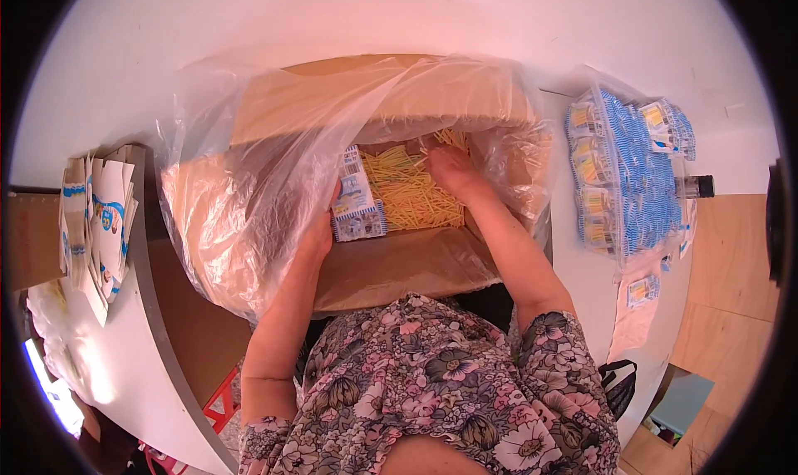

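Sticks [407, 202], thin and yellow, are lying heaped inside a cardboard box [403, 260] at the centre of the head view. Packets [357, 194], white and blue, are lying at the left of the heap, just beside the left hand [316, 232]. Plastic film [212, 263] is draping over the box and spreading across the left of the frame. Good handling here is probably calling for light fingertips, since such thin pieces may be bending or snapping under a hard grip; holding the film clear of the fingers should also be helping.

The right hand [453, 172] is resting among the sticks near the upper right of the heap, its fingers curling downward; whether they are pinching any, I cannot tell. The left hand is pointing up the frame at the packets' left edge, its fingers partly hidden, so its grip is staying unclear. Both forearms are slanting inward from the lower frame.
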`<state>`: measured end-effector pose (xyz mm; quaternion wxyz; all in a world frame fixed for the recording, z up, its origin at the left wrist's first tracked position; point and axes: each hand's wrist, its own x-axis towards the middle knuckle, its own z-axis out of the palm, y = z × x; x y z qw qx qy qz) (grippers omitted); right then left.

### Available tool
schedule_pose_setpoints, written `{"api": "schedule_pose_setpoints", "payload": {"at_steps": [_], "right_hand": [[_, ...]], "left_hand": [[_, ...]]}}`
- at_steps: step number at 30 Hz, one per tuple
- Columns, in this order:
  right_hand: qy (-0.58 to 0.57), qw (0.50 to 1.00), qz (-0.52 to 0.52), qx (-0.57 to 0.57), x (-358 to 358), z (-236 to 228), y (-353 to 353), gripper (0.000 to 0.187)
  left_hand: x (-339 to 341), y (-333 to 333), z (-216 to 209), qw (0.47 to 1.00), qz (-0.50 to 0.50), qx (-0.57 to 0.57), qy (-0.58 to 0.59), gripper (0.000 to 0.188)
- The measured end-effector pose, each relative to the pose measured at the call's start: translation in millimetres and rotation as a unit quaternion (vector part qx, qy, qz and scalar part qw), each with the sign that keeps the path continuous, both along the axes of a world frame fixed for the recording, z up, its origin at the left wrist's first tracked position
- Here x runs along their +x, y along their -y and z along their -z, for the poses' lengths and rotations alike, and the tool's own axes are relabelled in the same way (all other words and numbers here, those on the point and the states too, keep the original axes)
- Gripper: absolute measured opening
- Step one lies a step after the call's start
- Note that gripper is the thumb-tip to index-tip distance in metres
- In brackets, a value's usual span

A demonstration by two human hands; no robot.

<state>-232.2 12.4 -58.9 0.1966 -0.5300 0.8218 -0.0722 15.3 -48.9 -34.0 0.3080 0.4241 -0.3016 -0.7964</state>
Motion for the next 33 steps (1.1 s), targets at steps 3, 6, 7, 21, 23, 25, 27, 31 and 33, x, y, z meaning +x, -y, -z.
{"api": "schedule_pose_setpoints", "payload": {"at_steps": [3,6,7,21,23,25,27,31,33], "right_hand": [[0.038,0.999,-0.004,0.018,-5.6,5.1,-7.1,0.025],[0.437,0.873,0.214,-0.024,1.1,5.6,-11.2,0.02],[0.546,0.798,0.253,-0.023,4.4,5.3,-13.6,0.023],[0.633,0.743,0.207,0.06,6.2,4.3,11.6,0.025],[0.715,0.656,0.203,0.128,-5.0,10.1,8.2,0.027],[0.73,0.635,0.206,0.15,-6.2,18.7,3.2,0.027],[0.743,0.613,0.205,0.171,-7.2,24.4,4.1,0.028],[0.705,0.661,0.231,0.111,-13.0,23.1,35.1,0.023],[0.686,0.685,0.236,0.062,-9.3,19.8,42.9,0.021]], "left_hand": [[0.0,0.5,3.8,1.0,0.0,-0.007,-0.016,0.028],[3.6,1.0,12.9,1.0,-0.001,0.001,-0.019,0.028],[4.2,1.1,13.5,1.0,0.003,0.003,-0.027,0.029],[12.1,6.1,27.0,0.999,0.015,0.042,0.01,0.035],[9.4,5.4,26.7,1.0,-0.006,-0.001,0.009,0.033],[4.0,3.0,12.9,1.0,-0.007,0.006,0.014,0.031],[3.6,2.8,8.8,1.0,-0.009,0.01,0.019,0.029],[6.6,4.3,16.4,1.0,0.001,-0.002,0.008,0.028],[4.3,3.2,10.8,1.0,0.0,-0.019,-0.01,0.028]]}}
